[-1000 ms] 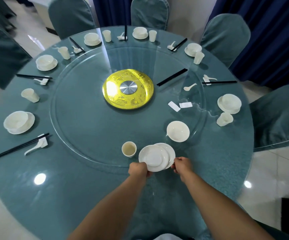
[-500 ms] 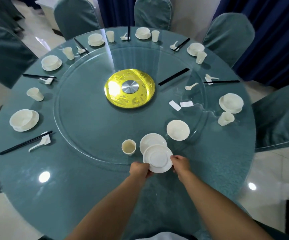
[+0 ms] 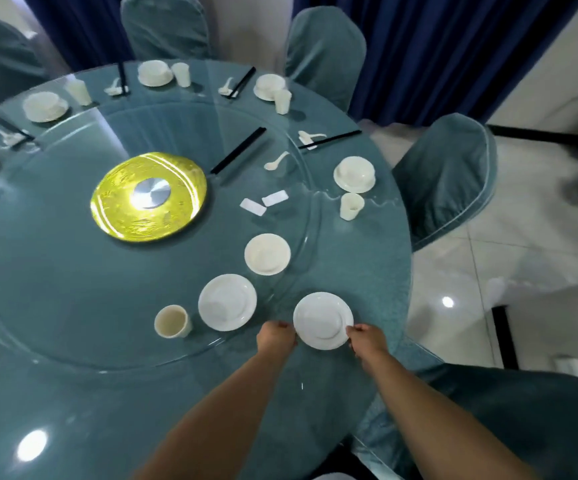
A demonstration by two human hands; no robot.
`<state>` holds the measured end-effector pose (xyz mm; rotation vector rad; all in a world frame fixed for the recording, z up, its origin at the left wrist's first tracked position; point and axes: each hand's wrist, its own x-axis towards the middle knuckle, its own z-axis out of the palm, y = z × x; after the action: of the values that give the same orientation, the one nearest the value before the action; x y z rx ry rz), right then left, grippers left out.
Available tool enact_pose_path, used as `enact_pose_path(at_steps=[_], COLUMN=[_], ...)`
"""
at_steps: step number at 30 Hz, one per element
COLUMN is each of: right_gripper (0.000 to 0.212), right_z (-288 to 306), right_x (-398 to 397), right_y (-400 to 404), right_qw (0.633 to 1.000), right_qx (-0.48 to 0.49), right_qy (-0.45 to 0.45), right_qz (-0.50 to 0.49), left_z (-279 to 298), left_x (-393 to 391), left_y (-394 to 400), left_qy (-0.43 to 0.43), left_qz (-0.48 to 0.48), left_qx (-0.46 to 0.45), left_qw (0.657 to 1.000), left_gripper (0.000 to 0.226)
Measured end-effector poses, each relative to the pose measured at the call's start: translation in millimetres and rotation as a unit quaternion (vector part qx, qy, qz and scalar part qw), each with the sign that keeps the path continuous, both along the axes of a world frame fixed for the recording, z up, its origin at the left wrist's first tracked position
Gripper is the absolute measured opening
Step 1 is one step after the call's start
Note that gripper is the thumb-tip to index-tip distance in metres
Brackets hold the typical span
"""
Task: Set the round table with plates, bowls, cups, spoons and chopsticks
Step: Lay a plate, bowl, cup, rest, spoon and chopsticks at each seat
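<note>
- The round table has a teal, finely speckled top with a glossy sheen that mirrors ceiling lights.
- The turntable is clear, smooth glass, its rim catching light.
- The centre disc looks like shiny gold foil, with a brushed metal hub.
- The plate between the hands is smooth, glossy white, like glazed ceramic; so are the second plate, the bowl and the cup.
- The chopsticks are black and matt.
- The chair covers are soft teal cloth.
- The floor is polished pale tile.
</note>
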<state>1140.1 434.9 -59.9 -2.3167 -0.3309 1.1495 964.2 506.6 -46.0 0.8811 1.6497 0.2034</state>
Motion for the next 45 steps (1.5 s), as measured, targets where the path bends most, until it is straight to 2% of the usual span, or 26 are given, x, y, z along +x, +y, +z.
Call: enact_pose_path(at_steps=[6, 12, 17, 20, 22, 26, 29, 33, 35, 38, 40, 43, 45], right_gripper=[0.024, 0.020, 0.031, 0.029, 0.026, 0.040, 0.041, 0.037, 0.036, 0.030, 0.025, 0.032, 0.039], right_z=[-16, -24, -28, -25, -18, 2, 8, 14, 18, 20, 18, 16, 14], right_x=[39, 53, 55, 59, 62, 59, 48, 22, 9, -7, -14, -21, -22], right_y=[-3, 14, 18, 18, 23, 47, 75, 116, 136, 157, 166, 177, 182], right_qw=[0.998, 0.997, 0.995, 0.994, 0.993, 0.988, 0.983, 0.977, 0.970, 0.965, 0.965, 0.961, 0.961], right_qx=[-0.033, -0.043, -0.089, -0.099, -0.114, -0.125, -0.102, -0.049, -0.029, 0.013, 0.043, 0.056, 0.057], right_qy=[-0.008, 0.007, 0.024, 0.025, 0.005, -0.031, -0.060, -0.097, -0.114, -0.111, -0.089, -0.050, -0.037], right_qz=[-0.049, -0.068, -0.027, -0.025, 0.015, 0.085, 0.138, 0.183, 0.214, 0.235, 0.245, 0.265, 0.269], left_z=[-7, -12, -11, -8, -4, 6, 11, 14, 14, 11, 7, 0, -3], left_x=[32, 40, 44, 45, 44, 37, 27, 9, 1, -7, -10, -12, -14], left_y=[6, 17, 26, 31, 36, 50, 67, 92, 106, 129, 141, 157, 165], left_qy=[0.045, 0.086, 0.100, 0.108, 0.115, 0.125, 0.141, 0.143, 0.149, 0.171, 0.191, 0.215, 0.224], left_qz=[-0.085, -0.118, -0.128, -0.124, -0.119, -0.100, -0.078, 0.032, 0.056, 0.044, 0.001, -0.041, -0.054], left_qx=[0.000, -0.014, -0.009, -0.003, 0.007, 0.038, 0.073, 0.131, 0.147, 0.170, 0.185, 0.188, 0.185], left_qw=[0.995, 0.989, 0.987, 0.986, 0.986, 0.986, 0.984, 0.980, 0.976, 0.969, 0.964, 0.957, 0.955], left_gripper=[0.021, 0.022, 0.025, 0.027, 0.028, 0.028, 0.025, 0.022, 0.019, 0.018, 0.021, 0.030, 0.027])
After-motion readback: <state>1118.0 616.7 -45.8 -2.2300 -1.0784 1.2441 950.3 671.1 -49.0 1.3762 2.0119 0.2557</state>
